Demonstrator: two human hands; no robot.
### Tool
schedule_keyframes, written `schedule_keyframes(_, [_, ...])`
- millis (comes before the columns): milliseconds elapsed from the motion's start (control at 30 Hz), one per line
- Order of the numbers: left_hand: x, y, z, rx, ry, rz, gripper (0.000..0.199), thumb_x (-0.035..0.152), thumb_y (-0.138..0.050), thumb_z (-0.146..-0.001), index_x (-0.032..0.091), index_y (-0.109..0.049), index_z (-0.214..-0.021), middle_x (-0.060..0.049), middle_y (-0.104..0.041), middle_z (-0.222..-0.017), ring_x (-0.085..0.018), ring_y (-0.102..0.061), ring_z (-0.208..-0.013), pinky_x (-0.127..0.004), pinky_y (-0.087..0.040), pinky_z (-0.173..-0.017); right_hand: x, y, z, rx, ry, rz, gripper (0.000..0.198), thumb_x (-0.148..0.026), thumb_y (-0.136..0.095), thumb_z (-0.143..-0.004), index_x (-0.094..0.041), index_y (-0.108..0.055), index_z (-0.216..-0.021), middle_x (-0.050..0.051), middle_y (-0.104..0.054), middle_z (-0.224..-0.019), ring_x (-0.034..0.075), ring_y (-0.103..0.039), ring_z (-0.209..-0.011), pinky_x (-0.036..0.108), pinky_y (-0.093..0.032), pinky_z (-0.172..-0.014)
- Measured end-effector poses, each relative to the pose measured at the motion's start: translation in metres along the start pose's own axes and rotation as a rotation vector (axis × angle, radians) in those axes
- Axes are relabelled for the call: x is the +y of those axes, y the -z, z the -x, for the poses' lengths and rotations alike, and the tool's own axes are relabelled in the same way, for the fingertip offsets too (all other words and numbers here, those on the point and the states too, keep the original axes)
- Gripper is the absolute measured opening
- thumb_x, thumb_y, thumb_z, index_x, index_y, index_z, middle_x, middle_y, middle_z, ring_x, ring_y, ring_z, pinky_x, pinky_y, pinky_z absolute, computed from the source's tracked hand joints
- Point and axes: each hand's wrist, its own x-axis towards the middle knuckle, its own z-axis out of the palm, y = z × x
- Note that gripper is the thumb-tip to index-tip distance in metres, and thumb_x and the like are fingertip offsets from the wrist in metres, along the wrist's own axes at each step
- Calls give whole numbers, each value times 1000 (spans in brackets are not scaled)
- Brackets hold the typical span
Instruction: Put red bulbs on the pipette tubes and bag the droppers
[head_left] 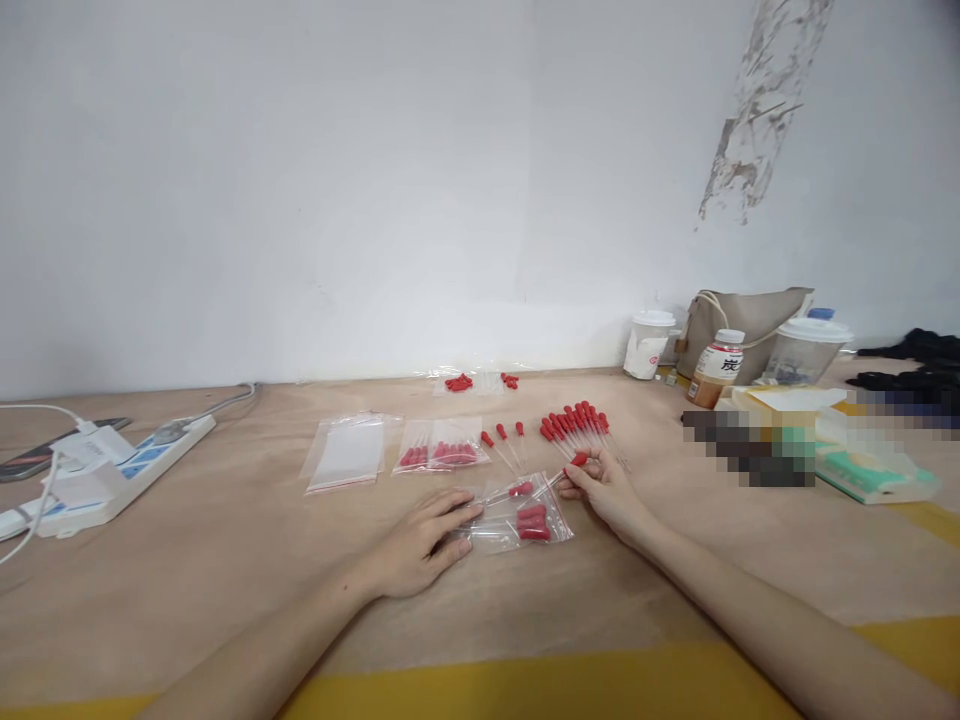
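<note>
My left hand (426,542) lies with fingers apart across the left end of a clear zip bag (491,540), pressing it to the table. Inside that bag are several glass droppers with red rubber bulbs (533,522). At its right end, my right hand (606,492) pinches another dropper (576,461) by its red bulb; the glass tube points down-left at the bag's mouth. Whether the tip is inside I cannot tell. Just behind the right hand lies a fanned pile of droppers (574,423). Three loose droppers (501,432) lie behind the bag.
Filled dropper bags (442,450) and a stack of flat zip bags (347,452) lie behind my left hand. More red bulbs (459,382) sit by the wall. A power strip (135,475) is at left; a cup (649,345), a bottle (716,368) and a bag (757,325) stand right.
</note>
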Motion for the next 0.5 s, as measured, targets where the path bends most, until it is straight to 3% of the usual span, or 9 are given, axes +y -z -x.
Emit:
schedule_keyframes(100, [2,0,0,6,0,9,41,38,-35,-89,30,-34,-129,-1,-33,-136,-20,-30,-124,-39,-27,-102,2,4,-3,-89,-18,97,43,-39,-71,-53,-19,-44,-80,-4,-56,-63,11,-57,-55,26,-48,-55])
schedule_keyframes(300, [8,5,0,29,0,34,45,37,-38,-88,28,-29,-131,-2,-37,-133,-20,-33,-122,-38,-28,-101,6,8,-5,-269,121,499,29,-36,-70,-56,-14,-60,-72,-1,-57,-59,10,-49,-51,23,-40,-49])
schedule_keyframes(500, [7,4,0,37,15,51,46,36,-39,-87,27,-29,-131,-2,-37,-133,-20,-33,-121,-38,-29,-101,6,2,-3,-221,126,472,38,-29,-68,-58,-13,-55,-89,2,-62,-69,10,-53,-55,23,-42,-52])
